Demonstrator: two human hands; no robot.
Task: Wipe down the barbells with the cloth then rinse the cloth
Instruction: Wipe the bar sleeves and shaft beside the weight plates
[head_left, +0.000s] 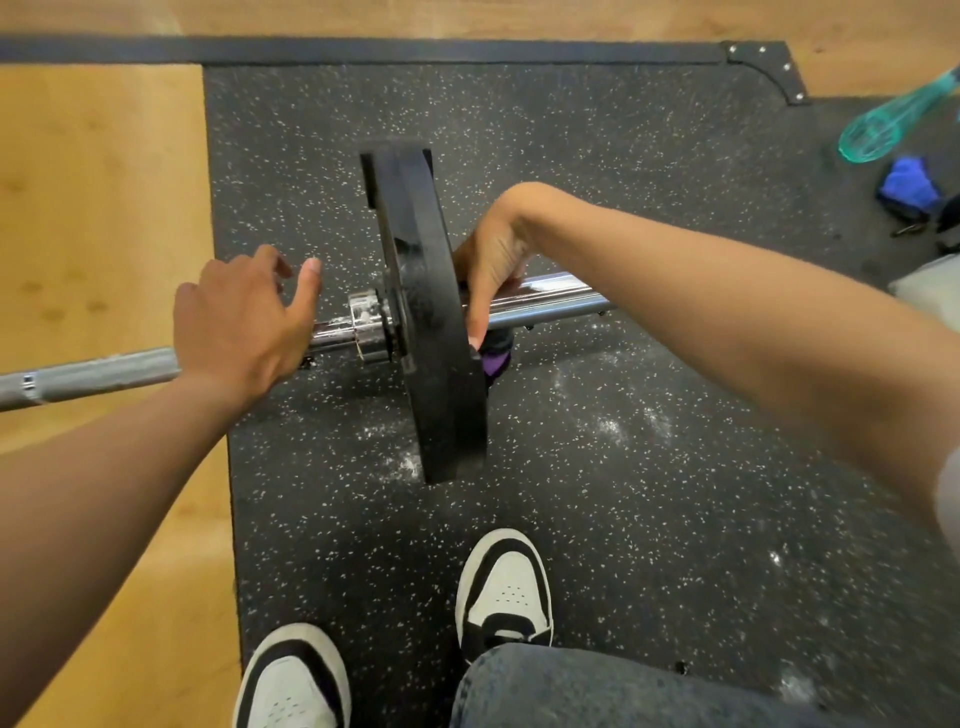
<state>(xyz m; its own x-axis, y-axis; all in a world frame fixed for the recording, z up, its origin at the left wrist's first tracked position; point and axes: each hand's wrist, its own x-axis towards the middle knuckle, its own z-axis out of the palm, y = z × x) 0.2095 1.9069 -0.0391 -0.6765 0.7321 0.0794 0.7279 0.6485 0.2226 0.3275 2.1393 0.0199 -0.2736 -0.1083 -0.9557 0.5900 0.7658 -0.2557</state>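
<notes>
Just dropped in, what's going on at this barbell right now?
A person stands over a barbell lying on a speckled rubber mat. Their right hand grips the chrome sleeve just outside the black weight plate, with a purple cloth showing under the bar there. The left hand hovers open over the bar on the other side of the plate, by the collar. White dust is scattered on the mat.

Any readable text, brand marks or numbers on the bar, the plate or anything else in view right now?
None can be read.
Weight plate: black, seen edge-on, no lettering shows.
Barbell: bare chrome, no marking legible; the collar is too blurred to tell.
Shoes: no logo readable.
</notes>
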